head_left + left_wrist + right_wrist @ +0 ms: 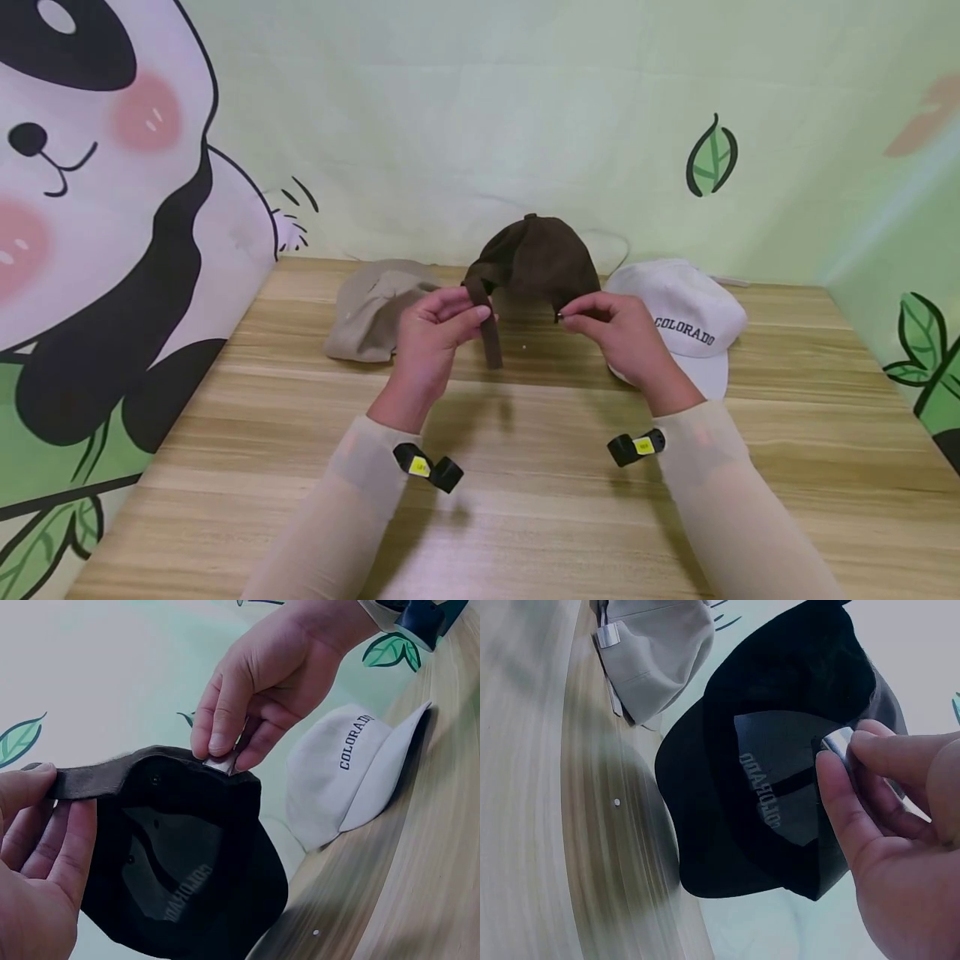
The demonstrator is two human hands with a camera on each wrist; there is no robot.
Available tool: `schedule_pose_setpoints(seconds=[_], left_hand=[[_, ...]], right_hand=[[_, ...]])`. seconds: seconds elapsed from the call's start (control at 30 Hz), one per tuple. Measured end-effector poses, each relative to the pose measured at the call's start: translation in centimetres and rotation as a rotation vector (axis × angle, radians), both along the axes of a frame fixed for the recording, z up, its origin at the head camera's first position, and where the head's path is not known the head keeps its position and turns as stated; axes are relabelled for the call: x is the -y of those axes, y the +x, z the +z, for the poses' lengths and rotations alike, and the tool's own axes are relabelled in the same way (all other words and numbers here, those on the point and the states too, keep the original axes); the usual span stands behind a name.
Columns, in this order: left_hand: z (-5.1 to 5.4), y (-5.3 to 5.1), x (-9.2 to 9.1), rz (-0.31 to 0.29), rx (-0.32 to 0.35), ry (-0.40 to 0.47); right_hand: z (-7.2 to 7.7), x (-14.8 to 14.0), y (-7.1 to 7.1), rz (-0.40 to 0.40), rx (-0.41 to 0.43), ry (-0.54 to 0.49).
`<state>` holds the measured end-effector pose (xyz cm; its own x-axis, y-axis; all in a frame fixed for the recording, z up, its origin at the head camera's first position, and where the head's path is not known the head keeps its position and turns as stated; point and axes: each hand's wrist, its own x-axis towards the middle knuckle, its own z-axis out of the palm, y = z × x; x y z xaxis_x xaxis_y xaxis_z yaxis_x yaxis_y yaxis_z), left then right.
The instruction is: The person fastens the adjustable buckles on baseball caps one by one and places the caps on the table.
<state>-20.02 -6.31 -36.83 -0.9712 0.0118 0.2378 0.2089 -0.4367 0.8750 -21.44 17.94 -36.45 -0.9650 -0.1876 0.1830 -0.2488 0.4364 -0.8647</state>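
Observation:
A dark brown baseball cap (555, 254) is held up above the table with its back opening toward me. My left hand (431, 333) pinches its loose fabric strap (490, 340) between thumb and fingers, and the strap's free end hangs down. On the other side of the opening, my right hand (626, 337) pinches the silver metal buckle (838, 740). Strap and buckle are apart. Both wrist views look into the cap's dark inside, where mirrored lettering (189, 892) shows through the front panel.
On the wooden table (525, 517), a beige cap (363, 321) lies at the back left, partly behind my left hand. A white cap (678, 292) marked COLORADO sits at the back right. A small white speck (617, 802) lies on the wood. A printed backdrop (450, 125) stands behind.

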Motion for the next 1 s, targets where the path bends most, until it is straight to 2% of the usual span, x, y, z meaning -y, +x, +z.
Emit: schedule_pose_setpoints(seconds=[0.23, 0.4, 0.57, 0.7, 0.8, 1.0], left_hand=[[0.5, 0.4, 0.0, 0.046, 0.052, -0.069], [0.6, 0.4, 0.1, 0.02, 0.061, -0.151], [0.6, 0.4, 0.1, -0.004, 0.029, -0.214], [0.4, 0.4, -0.1, 0.002, 0.013, -0.22], [0.2, 0.4, -0.3, 0.028, 0.014, -0.2], [-0.2, 0.3, -1.1, 0.109, 0.03, -0.145]], right_hand=[[0.0, -0.2, -0.1, 0.036, 0.006, -0.008], [0.2, -0.2, -0.1, 0.011, 0.017, -0.003], [0.5, -0.2, 0.1, 0.016, 0.074, -0.065], [0.4, -0.1, 0.1, 0.019, 0.097, -0.136], [0.3, 0.1, 0.2, 0.022, 0.099, -0.215], [0.0, 0.8, 0.5, 0.051, 0.128, -0.471]])
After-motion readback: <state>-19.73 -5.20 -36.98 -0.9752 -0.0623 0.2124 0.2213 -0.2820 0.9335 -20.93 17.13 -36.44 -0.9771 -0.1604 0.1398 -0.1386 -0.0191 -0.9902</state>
